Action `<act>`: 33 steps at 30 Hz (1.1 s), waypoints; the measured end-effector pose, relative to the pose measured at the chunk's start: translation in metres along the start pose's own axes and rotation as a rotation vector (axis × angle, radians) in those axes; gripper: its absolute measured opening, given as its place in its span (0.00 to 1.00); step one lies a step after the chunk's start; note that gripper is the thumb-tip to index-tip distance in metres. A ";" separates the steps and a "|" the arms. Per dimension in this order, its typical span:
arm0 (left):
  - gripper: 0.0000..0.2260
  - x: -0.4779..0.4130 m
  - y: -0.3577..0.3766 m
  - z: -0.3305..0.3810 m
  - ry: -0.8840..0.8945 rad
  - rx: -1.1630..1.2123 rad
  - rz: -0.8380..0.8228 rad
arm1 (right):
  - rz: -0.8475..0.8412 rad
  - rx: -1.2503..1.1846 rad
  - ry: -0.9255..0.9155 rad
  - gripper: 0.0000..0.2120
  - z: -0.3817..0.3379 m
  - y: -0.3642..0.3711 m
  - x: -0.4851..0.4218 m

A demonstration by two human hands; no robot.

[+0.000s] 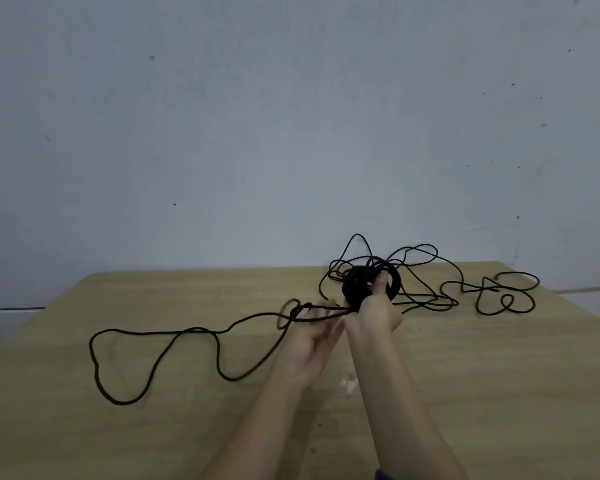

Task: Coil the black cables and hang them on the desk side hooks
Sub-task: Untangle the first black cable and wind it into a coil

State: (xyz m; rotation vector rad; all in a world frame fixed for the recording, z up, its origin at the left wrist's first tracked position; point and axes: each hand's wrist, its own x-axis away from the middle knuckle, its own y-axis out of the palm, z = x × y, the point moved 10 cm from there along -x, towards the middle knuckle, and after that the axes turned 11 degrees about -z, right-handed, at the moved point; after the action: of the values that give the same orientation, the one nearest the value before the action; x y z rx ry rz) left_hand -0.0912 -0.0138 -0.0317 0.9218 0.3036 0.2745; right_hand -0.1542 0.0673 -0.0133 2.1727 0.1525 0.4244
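My right hand [374, 310] is raised above the wooden desk [153, 427] and grips a thick black coil [357, 282] of cable, thumb up across its loops. A strand runs left from the coil to my left hand [312, 344], whose fingers hold it near a blurred small loop. From there the loose black cable [160, 355] trails over the desk's left half in wide bends. A second tangle of thinner black cable [492, 292] lies at the back right, partly behind the coil.
The desk stands against a pale grey wall [291, 116]. Its left edge [32, 323] and right edge [586, 306] slope away. A white scuff [349, 384] marks the top near my forearms. No hooks are in view.
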 end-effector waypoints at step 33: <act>0.08 0.024 -0.040 0.053 0.247 0.259 0.456 | -0.129 0.134 -0.091 0.09 0.023 -0.003 0.002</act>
State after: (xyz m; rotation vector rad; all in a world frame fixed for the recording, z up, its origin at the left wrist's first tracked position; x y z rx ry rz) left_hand -0.0453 -0.0674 -0.0368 1.2128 0.3594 0.7864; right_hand -0.1442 0.0520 -0.0276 2.2931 0.2755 0.2473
